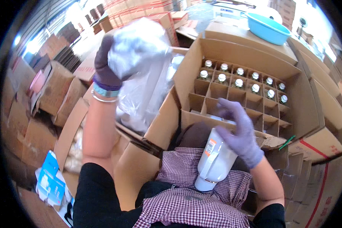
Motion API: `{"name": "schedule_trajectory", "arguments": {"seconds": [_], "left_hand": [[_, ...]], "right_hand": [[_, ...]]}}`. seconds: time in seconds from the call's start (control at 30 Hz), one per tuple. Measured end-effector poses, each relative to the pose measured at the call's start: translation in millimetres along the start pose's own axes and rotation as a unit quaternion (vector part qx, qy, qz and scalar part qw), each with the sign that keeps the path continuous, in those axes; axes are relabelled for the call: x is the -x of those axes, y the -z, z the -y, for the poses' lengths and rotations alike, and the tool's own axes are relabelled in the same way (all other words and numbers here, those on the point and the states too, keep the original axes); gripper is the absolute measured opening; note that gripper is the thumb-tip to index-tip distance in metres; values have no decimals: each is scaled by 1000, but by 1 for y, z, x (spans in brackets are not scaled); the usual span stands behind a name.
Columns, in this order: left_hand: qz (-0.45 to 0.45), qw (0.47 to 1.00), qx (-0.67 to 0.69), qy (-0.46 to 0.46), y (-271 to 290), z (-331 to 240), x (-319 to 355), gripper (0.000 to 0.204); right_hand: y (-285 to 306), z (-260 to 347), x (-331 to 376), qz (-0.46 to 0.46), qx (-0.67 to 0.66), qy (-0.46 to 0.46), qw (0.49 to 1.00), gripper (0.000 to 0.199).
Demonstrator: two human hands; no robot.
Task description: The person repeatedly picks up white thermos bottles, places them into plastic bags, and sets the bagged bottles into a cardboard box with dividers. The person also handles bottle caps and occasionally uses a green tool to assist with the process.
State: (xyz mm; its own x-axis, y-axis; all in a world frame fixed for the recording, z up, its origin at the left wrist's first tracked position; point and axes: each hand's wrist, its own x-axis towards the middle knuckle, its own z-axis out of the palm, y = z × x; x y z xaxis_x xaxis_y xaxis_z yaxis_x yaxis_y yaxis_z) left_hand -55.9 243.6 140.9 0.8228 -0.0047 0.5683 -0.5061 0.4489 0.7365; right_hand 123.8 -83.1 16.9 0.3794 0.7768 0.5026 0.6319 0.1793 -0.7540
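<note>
My left hand (107, 62), in a dark purple glove, is raised and closed on a bunched-up clear plastic bag (138, 45). The bag hangs over a carton holding more clear plastic wrap (140, 102). A white handled tumbler (216, 163) with an orange label lies tilted across my lap on the checked apron (178, 163). My right hand (237, 131), in a pale purple glove, is beside the tumbler's upper end with thumb and fingers apart; it grips nothing. Whether the thumb touches the tumbler, I cannot tell.
Ahead stands an open divided carton (250, 49) with several white-capped clear bottles (255, 88) in its far rows. Behind it sits a light blue basin (268, 28). To the left are stacked brown boxes (57, 91) and a blue-and-white package (51, 182). Flattened cartons (311, 190) stand at the right.
</note>
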Motion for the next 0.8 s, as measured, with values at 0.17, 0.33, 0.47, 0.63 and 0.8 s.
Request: {"name": "schedule_trajectory", "arguments": {"seconds": [0.17,0.33,0.47,0.63,0.8], "left_hand": [[137,972,143,-125,-41,100,-127,52],[-69,972,-221,-27,-91,170,-128,111],[-159,692,-678,-191,-93,212,-69,87],[-347,732,-583,-61,-17,253,-22,43],[-462,866,179,66,36,276,13,36]], "right_hand": [[-42,10,-9,-114,-61,118,985,129],[-20,1,-28,-239,-136,-46,960,59],[-1,-59,-27,-298,-259,-40,918,41],[29,-68,-10,-200,-170,-91,961,32],[52,-152,33,-97,269,-183,941,29]]}}
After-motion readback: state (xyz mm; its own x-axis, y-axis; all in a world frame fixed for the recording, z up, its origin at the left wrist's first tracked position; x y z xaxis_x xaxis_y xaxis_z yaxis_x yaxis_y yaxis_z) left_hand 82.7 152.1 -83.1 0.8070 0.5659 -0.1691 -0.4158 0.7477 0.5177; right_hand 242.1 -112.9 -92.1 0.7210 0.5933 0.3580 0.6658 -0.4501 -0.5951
